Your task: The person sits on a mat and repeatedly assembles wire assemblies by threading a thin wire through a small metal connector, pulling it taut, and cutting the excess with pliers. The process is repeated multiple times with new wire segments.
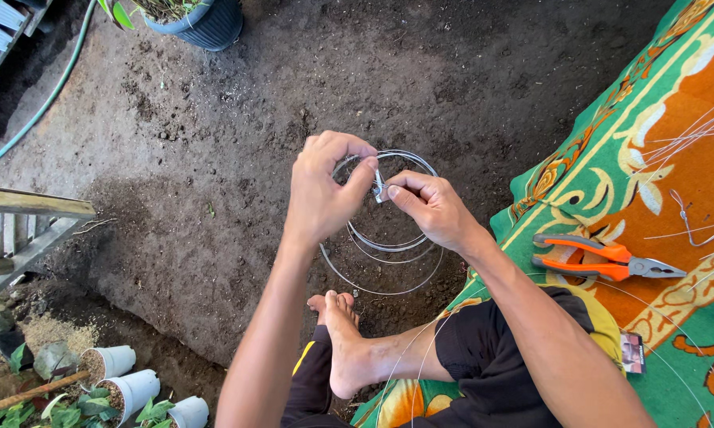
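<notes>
Head view shows the coil of thin wire [384, 238] hanging below both hands, left hand [321, 194] and right hand [432, 208] pinched together on its top loops, where steady tension probably keeps the twisted wire end [380, 189] tight.

The camera on my head looks steeply down, close over my left hand [323, 190], right hand [432, 208] and the dirt floor [182, 158].
</notes>
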Demonstrator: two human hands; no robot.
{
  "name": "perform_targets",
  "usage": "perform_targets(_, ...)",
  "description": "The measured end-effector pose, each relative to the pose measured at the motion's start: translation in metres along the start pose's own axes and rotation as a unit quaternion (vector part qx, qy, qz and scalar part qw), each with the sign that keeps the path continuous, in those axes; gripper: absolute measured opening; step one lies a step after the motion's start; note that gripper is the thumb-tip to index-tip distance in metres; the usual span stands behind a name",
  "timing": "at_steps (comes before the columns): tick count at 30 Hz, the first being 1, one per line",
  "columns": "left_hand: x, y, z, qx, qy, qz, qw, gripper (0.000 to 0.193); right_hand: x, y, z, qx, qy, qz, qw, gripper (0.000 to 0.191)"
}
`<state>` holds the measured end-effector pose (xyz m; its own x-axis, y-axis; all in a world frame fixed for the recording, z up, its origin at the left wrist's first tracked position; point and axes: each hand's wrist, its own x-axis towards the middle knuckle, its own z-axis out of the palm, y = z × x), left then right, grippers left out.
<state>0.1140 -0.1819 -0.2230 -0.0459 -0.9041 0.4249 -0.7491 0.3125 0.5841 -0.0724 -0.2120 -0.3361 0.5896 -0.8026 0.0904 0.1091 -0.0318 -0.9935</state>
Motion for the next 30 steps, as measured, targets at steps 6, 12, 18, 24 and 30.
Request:
perform_targets(6, 0.024, -0.037, 0.01, -0.381, -0.188, -0.281, 0.861, 0.012, -0.001, 0.005, -0.009, 0.022, -0.005, 0.001, 1.0, 0.021)
perform_targets(12, 0.004, -0.069, 0.033, -0.574, -0.166, -0.354, 0.719, 0.013, -0.004, 0.013, -0.007, 0.129, 0.0, 0.018, 0.992, 0.02)
perform_targets(18, -0.036, -0.068, 0.076, -0.672, -0.039, -0.334, 0.659, 0.014, -0.005, 0.018, -0.011, 0.246, 0.043, 0.025, 0.968, 0.019)
perform_targets(24, -0.065, -0.035, 0.124, -0.563, 0.146, -0.34, 0.739, 0.016, 0.0, 0.021, -0.011, 0.252, 0.124, 0.045, 0.959, 0.018)
perform_targets(30, -0.086, 0.009, 0.112, -0.13, 0.227, -0.131, 0.956, 0.016, -0.006, 0.014, 0.001, 0.057, 0.15, 0.004, 0.987, 0.019)
